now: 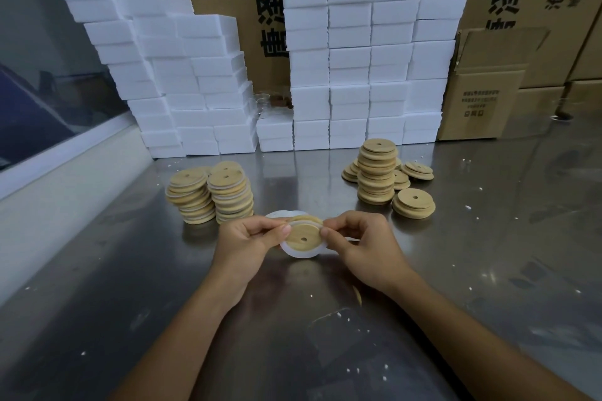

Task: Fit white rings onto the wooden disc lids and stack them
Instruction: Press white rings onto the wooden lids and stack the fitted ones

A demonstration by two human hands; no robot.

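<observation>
Both of our hands are pinching one wooden disc lid (303, 237) near centre above the steel table (130, 286), left hand (247, 238) and right hand (361, 244) working the white ring (298, 252) on. We are judging even stretching best. Its far edge is hiding behind our fingers.

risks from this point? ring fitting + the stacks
1. The white ring sits only partly round the wooden lid pinched between the left hand and right hand; it could slip off or seat unevenly.
2. The finished stacks on the left lean; adding another lid might topple them.
3. White crumbs scattered on the metal table could get trapped under a ring.
</observation>
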